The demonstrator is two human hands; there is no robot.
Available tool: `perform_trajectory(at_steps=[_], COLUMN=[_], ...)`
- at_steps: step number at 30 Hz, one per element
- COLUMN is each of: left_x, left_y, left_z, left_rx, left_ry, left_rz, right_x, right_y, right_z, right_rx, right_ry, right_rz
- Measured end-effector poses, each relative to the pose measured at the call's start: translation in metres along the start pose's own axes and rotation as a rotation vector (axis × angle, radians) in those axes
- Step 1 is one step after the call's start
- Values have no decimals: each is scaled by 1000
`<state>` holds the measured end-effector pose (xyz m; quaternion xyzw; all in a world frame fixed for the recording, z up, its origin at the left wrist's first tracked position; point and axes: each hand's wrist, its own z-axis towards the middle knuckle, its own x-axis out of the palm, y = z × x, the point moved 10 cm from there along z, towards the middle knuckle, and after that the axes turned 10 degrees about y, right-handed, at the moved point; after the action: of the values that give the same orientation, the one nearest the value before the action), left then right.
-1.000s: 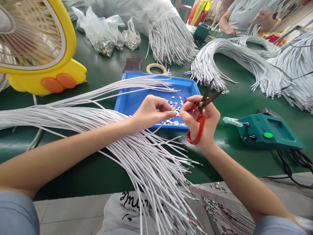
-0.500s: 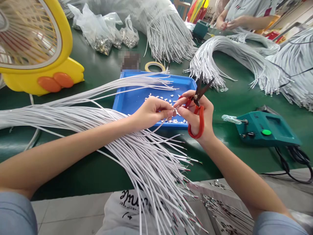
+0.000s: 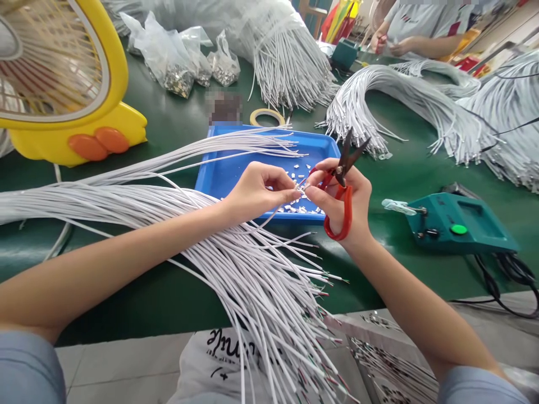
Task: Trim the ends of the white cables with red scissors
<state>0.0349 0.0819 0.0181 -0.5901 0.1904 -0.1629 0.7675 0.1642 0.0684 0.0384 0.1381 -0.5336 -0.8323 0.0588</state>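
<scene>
My left hand [image 3: 257,189] pinches the stripped end of a thin white cable [image 3: 273,212] over the front edge of a blue tray [image 3: 219,175]. My right hand [image 3: 342,202] grips red-handled scissors [image 3: 342,185], blades pointing up and slightly apart, while its thumb and forefinger pinch the same cable tip. Both hands meet fingertip to fingertip. A thick fan of white cables [image 3: 236,264] runs under my left forearm and spills over the table edge. Small white cut scraps [image 3: 301,209] lie in the tray.
A yellow duck-shaped fan [image 3: 63,84] stands at the left. A teal tool box [image 3: 458,224] with a green button sits at the right. Tape roll [image 3: 266,116], bags of metal parts [image 3: 181,62] and big cable bundles [image 3: 400,95] lie behind. Another person [image 3: 416,28] works at the far side.
My hands have stayed pinched together over the tray's front edge. The scissors tilted from lying sideways to pointing more upright. The person at the far side shifted their hands.
</scene>
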Motion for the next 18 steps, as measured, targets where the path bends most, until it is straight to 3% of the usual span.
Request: perform_trajectory(at_steps=[4, 11, 18], left_x=[-2, 7, 13], left_y=[2, 0, 1], left_z=[1, 1, 1], left_rx=[-14, -14, 13], left_ry=[-24, 65, 122], left_rz=[-11, -133, -174], right_x=[-8, -35, -41], right_y=[-2, -36, -40], right_z=[0, 1, 0], right_rx=[-1, 170, 196], right_ry=[-69, -275, -320], right_rz=[-35, -38, 16])
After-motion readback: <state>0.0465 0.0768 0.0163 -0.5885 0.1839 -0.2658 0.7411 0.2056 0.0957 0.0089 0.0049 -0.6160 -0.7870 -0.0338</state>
